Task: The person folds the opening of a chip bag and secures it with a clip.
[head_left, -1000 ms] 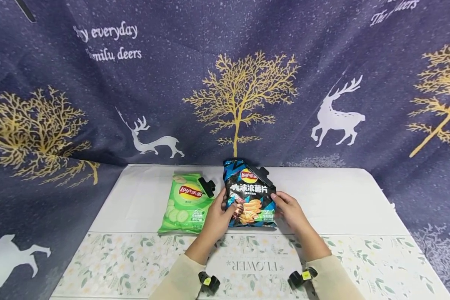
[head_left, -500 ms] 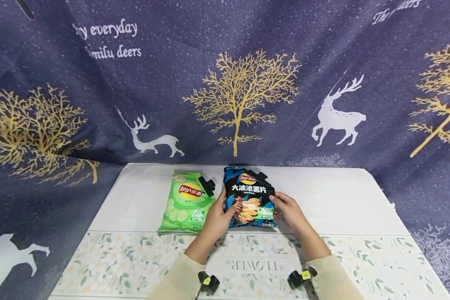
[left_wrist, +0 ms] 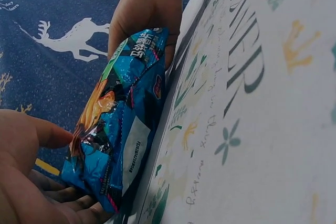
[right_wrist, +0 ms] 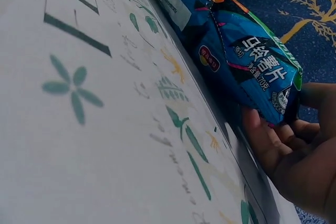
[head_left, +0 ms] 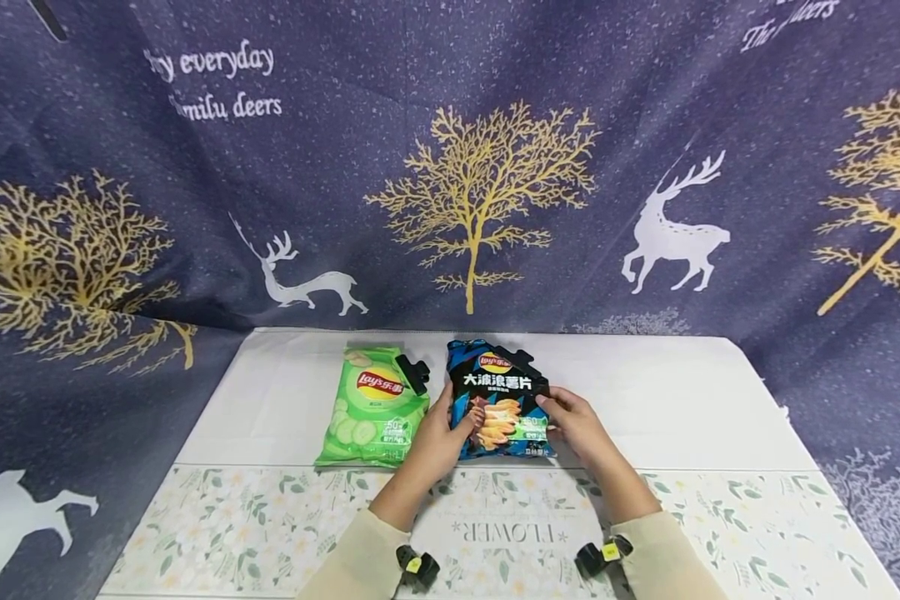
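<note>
A black and blue chip bag (head_left: 498, 400) lies in the middle of the table, its top right corner folded under a black clip (head_left: 517, 360). My left hand (head_left: 438, 437) grips its left edge, thumb on the front and fingers beneath, as the left wrist view shows. The right hand (head_left: 579, 423) pinches the opposite edge; in the right wrist view its fingers (right_wrist: 268, 142) reach under the bag's lower corner. Just left of the left hand lies a green chip bag (head_left: 375, 408), with another black clip (head_left: 414, 374) on its top right corner.
The white table (head_left: 667, 400) carries a floral mat strip (head_left: 270, 529) along its near side. Behind it hangs a dark blue cloth (head_left: 307, 183) printed with trees and deer. A small black device (head_left: 417, 567) is strapped at each wrist.
The black and blue bag's top has come down toward the table, so the bag now lies flatter. Both hands have kept their hold. The green bag has stayed put.
</note>
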`<state>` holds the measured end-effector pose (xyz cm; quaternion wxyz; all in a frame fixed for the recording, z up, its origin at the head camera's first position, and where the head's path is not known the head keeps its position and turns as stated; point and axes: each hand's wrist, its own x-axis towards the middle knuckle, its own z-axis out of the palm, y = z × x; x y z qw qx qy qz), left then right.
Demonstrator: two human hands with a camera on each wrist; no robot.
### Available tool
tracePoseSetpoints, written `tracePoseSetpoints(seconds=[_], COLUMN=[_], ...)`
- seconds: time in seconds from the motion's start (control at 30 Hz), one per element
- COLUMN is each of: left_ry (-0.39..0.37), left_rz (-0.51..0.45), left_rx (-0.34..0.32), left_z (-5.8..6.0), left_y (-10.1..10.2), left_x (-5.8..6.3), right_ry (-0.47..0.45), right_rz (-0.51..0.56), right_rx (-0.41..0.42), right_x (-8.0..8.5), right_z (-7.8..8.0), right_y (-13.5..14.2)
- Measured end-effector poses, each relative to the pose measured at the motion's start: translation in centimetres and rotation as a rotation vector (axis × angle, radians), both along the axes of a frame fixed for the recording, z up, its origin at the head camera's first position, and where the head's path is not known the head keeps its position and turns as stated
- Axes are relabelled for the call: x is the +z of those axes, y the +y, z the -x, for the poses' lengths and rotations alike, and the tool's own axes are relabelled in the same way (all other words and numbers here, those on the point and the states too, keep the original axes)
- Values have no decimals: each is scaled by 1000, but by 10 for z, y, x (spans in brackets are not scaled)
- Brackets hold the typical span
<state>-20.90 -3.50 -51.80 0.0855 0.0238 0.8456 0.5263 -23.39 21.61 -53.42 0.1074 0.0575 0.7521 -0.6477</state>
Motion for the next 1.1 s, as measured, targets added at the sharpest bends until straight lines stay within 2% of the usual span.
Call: tracePoseSetpoints(seconds=[0.3, 0.73, 0.97, 1.1], left_ry=[24, 1, -3, 5], left_rz=[31, 19, 33, 34], left_rx=[-23, -51, -47, -44], left_z=[-3, -3, -4, -4], left_y=[0, -2, -1, 0], left_x=[-1, -1, -1, -1], right_ry=[-10, -59, -80, -62], right_rz=[-40, -30, -33, -30], right_rx=[8, 23, 37, 39], right_x=[-6, -6, 7, -1], right_z=[0, 1, -3, -1], right_y=[1, 1, -3, 0])
